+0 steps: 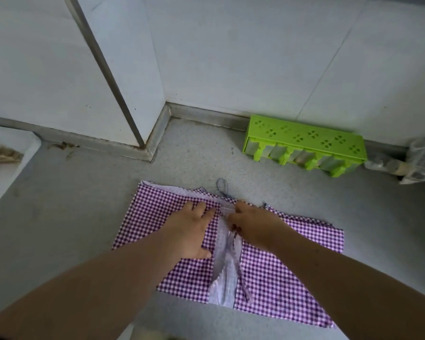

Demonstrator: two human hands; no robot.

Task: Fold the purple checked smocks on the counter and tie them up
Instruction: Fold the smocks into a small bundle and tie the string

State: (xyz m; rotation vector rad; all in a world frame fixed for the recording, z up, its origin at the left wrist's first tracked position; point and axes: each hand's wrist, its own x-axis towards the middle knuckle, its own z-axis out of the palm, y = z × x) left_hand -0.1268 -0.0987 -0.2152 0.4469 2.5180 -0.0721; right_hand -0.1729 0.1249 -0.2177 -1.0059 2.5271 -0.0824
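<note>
A purple checked smock (280, 278) lies spread flat on the grey counter (71, 217), both side flaps folded inward so a pale lining strip (225, 285) shows down the middle. A thin tie string (241, 273) runs along that strip, and a dark loop (222, 186) sticks out at the far edge. My left hand (194, 229) rests flat on the left flap, fingers spread. My right hand (253, 224) lies on the right flap at the centre seam, its fingertips curled at the top of the string; whether it pinches the string is unclear.
A lime green plastic rack (304, 143) stands against the white wall at the back right. A crumpled plastic bag (415, 160) lies at the far right. A white basin edge (8, 163) sits at the left. A wall corner juts out at the back left.
</note>
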